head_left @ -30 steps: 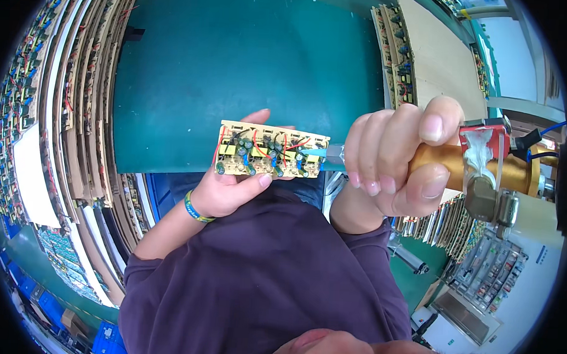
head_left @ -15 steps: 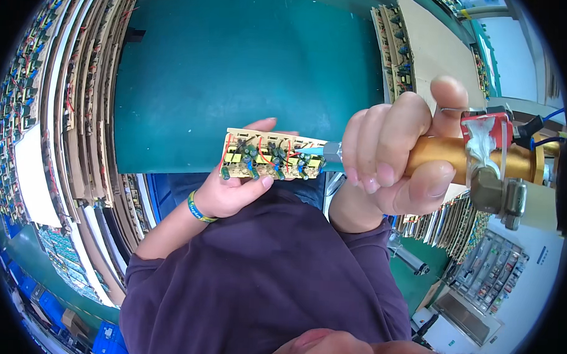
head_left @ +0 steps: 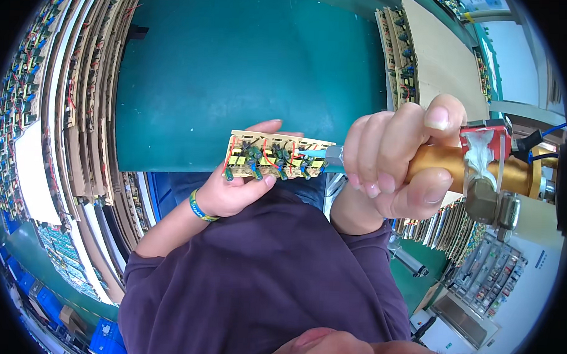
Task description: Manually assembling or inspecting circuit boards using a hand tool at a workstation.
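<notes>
My left hand grips a strip of circuit boards from its left end, thumb along the near edge and fingers behind. The strip is tan and carries green coils, yellow transformers, blue parts and red wires. In my right hand is a gold cylindrical glue gun with a hex fitting. Its pale blue nozzle points left over the strip's right part, by a red wire; whether it touches is unclear. My right index finger rests near the gun's red part.
A green table mat lies beyond the strip. Upright stacks of boards and cardboard line the left side. More boards and a cardboard sheet stand at the right. Blue bins sit at the lower left.
My right index finger has come down from a raised position toward the gun's red part. The board strip has shifted slightly right, and the nozzle stays over its right part.
</notes>
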A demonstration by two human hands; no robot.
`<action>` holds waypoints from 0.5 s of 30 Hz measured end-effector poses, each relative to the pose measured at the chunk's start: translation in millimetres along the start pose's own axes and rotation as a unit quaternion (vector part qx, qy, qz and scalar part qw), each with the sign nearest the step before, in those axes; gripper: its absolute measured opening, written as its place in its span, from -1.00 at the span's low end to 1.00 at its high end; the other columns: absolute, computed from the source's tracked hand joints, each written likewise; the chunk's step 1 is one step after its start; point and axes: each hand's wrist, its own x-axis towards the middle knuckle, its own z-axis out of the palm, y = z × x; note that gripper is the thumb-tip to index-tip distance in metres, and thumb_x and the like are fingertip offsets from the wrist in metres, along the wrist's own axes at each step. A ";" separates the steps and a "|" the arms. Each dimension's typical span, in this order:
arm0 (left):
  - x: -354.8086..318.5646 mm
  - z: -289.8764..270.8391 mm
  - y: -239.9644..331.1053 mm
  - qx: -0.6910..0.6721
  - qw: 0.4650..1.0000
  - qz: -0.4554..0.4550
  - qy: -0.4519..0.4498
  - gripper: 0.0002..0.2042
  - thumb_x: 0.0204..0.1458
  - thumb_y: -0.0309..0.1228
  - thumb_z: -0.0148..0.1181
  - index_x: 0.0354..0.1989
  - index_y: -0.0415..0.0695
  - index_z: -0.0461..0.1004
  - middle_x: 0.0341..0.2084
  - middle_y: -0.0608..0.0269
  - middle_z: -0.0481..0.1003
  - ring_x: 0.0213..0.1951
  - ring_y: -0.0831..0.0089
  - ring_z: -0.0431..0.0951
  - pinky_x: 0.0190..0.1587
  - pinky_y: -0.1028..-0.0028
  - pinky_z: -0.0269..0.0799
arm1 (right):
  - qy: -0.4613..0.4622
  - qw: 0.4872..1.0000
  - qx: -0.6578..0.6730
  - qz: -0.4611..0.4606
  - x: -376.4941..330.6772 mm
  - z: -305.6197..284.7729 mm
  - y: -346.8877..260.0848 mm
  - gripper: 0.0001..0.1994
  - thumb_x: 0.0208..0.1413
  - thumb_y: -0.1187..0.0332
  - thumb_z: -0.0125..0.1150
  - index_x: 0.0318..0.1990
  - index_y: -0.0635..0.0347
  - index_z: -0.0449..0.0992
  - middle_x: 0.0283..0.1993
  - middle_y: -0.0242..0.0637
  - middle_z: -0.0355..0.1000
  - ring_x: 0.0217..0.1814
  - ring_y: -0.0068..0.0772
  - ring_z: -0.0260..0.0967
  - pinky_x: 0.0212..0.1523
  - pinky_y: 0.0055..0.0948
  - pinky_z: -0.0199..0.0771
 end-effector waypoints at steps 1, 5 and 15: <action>1.0 -0.7 0.3 0.006 1.000 0.007 -0.006 -0.36 0.03 -0.67 -0.06 0.32 -0.17 -0.12 0.24 -0.03 0.16 0.26 0.24 0.20 0.27 0.26 0.10 | 0.004 1.000 -0.006 0.002 0.3 0.3 -0.4 -0.51 0.22 0.15 0.03 0.18 0.20 0.09 -0.55 -0.45 0.21 -0.66 -0.62 0.17 -0.68 -0.62 0.27; 6.7 0.2 4.6 0.007 1.000 0.000 -0.010 -0.35 0.04 -0.67 -0.05 0.32 -0.18 -0.13 0.23 -0.02 0.16 0.26 0.25 0.19 0.28 0.28 0.09 | 0.013 0.999 -0.033 0.004 6.3 1.0 -5.0 -0.42 0.21 0.14 0.04 0.25 0.24 0.01 -0.55 -0.43 0.23 -0.67 -0.61 0.18 -0.68 -0.62 0.28; 2.6 -20.3 8.3 -0.015 0.996 -0.056 0.069 -0.27 0.03 -0.67 -0.01 0.35 -0.17 -0.25 0.22 -0.01 0.16 0.20 0.23 0.26 0.18 0.23 0.27 | 0.277 0.934 -0.194 -0.118 6.9 -28.6 2.2 -0.22 0.14 0.24 0.10 0.35 0.32 -0.24 -0.45 -0.30 0.32 -0.75 -0.64 0.15 -0.78 -0.63 0.25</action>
